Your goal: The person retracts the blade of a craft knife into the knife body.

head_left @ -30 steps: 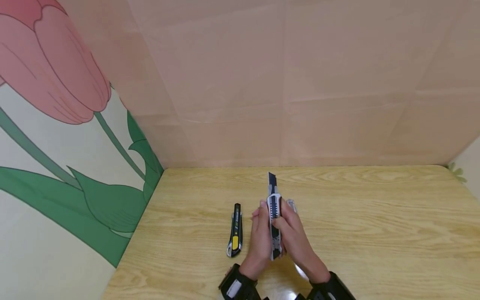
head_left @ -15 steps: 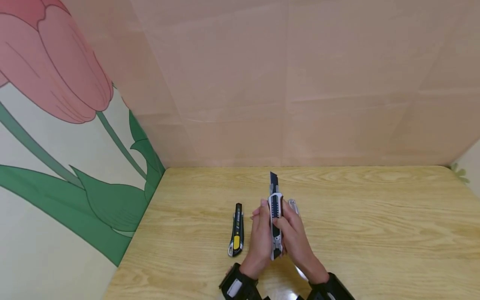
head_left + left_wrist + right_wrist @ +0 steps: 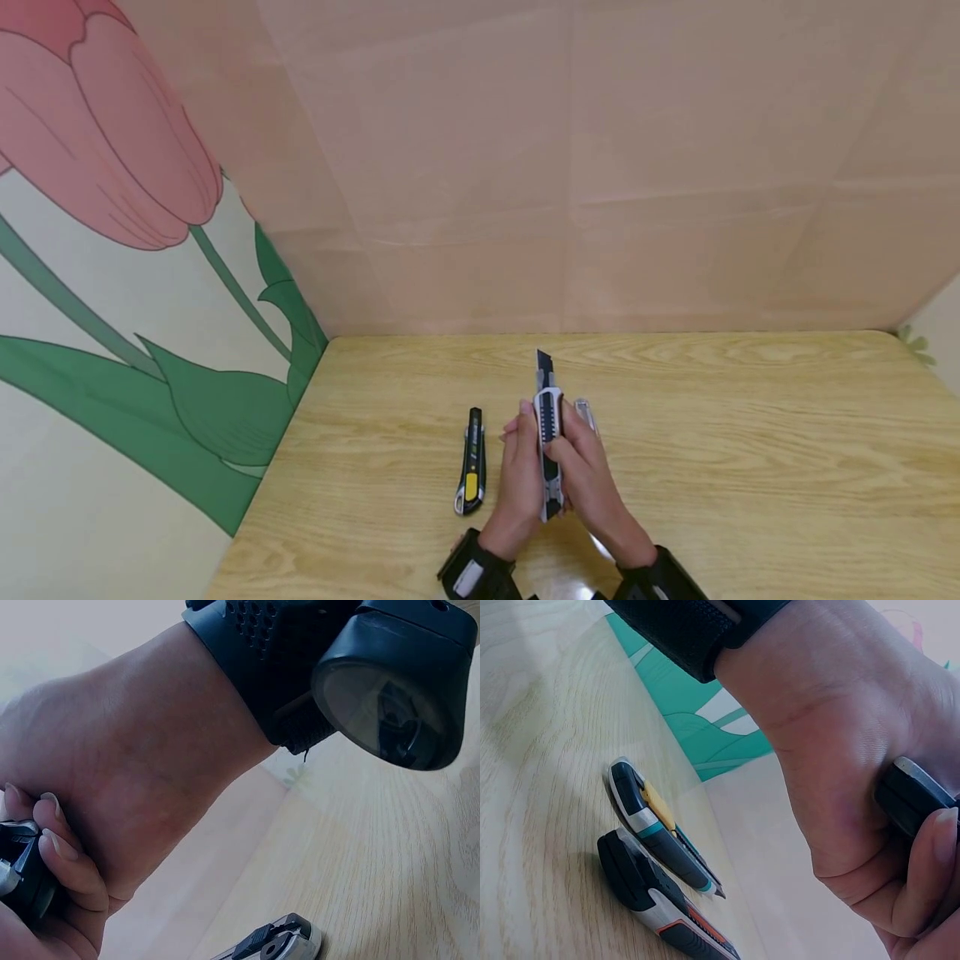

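My two hands hold a silver and black utility knife [image 3: 548, 433] upright above the wooden table [image 3: 750, 467], its dark blade [image 3: 544, 362] pushed out and pointing away from me. The left hand [image 3: 521, 467] wraps the handle from the left, and its curled fingers [image 3: 64, 859] show in the left wrist view. From the right, my right hand [image 3: 588, 471] grips the same handle, thumb lying along the slider. In the right wrist view the knife's end [image 3: 915, 796] pokes out of that fist.
A black and yellow utility knife [image 3: 472, 460] lies on the table left of my hands. Another silver one [image 3: 584, 412] shows partly behind the right hand. In the right wrist view a black and orange knife [image 3: 660, 909] lies beside the yellow one [image 3: 654, 822]. Walls close the back and left.
Both hands keep their hold on the knife, almost still. Its blade tip sits slightly lower than a second ago.
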The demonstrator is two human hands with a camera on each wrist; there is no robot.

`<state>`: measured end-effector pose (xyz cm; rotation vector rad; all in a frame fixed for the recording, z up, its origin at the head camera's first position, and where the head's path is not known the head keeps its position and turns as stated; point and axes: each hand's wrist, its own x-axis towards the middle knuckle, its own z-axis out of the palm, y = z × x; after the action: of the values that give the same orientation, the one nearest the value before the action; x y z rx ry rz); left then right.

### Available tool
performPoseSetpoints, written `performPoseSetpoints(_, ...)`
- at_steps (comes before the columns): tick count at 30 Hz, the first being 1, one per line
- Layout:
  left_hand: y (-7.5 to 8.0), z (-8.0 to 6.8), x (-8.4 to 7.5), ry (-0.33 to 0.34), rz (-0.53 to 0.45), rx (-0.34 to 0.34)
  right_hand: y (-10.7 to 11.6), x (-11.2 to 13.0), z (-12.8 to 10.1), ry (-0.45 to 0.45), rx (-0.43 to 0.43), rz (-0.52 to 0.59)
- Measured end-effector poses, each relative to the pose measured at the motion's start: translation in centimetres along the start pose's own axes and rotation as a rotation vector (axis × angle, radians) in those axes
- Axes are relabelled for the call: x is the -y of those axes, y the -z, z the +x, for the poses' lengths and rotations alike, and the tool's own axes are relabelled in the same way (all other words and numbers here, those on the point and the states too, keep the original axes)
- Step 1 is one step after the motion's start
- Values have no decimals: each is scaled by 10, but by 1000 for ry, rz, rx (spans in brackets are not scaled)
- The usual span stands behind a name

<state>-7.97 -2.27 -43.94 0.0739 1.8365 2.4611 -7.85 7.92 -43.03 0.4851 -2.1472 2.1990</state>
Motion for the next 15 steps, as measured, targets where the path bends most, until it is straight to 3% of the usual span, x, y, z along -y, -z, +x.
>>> performPoseSetpoints(15,1,1,1,-15,-11,6,0,-1,0,-15,-11,-4)
